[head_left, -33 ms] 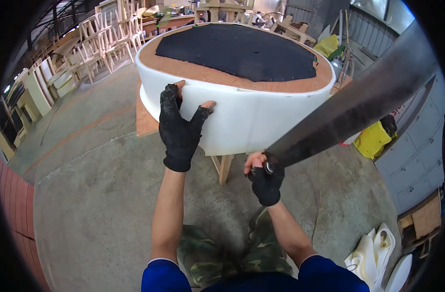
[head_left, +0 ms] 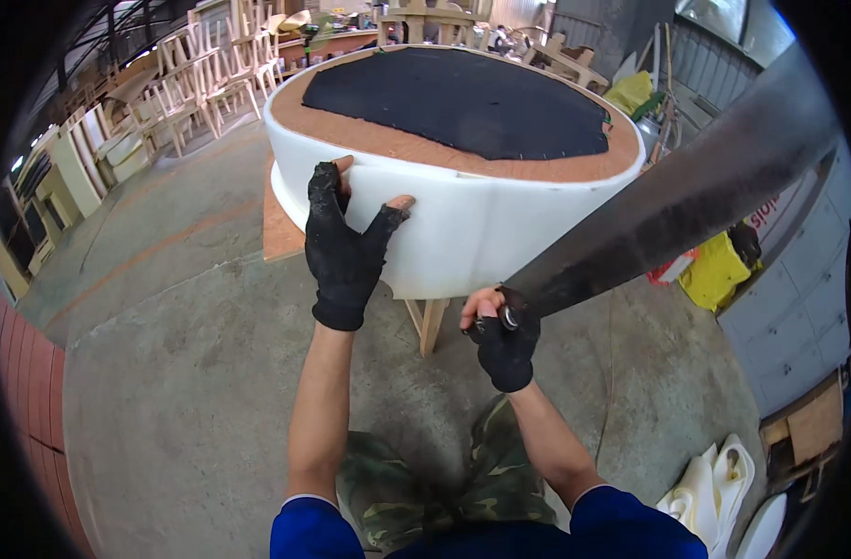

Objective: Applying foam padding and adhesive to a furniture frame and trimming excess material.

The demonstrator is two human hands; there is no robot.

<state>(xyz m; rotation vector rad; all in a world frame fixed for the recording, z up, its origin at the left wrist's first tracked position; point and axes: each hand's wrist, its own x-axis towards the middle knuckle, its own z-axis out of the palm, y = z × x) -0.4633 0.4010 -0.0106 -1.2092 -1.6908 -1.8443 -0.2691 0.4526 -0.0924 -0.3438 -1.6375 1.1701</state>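
Observation:
My left hand (head_left: 346, 247), in a black fingerless glove, rests open with spread fingers against the white foam sheet (head_left: 523, 224). That sheet wraps the curved side of a large oval furniture piece. Its upper face is bare plywood (head_left: 369, 137) with a black cloth panel (head_left: 458, 101) over the middle. Below the foam's lower edge, my gloved right hand (head_left: 504, 345) is closed round the handle of a long knife. The broad dark knife blade (head_left: 667, 200) slants up to the right, hiding part of the foam's right side.
Under the oval piece are a plywood board (head_left: 284, 233) and a wooden leg (head_left: 433, 326). Unfinished chair frames (head_left: 206, 74) stand back left. To the right are a yellow bag (head_left: 714, 270) and grey cabinets (head_left: 789, 298). Foam offcuts (head_left: 709, 489) lie on the floor at lower right.
My right hand and the knife have shifted very slightly left. My left hand stays on the foam.

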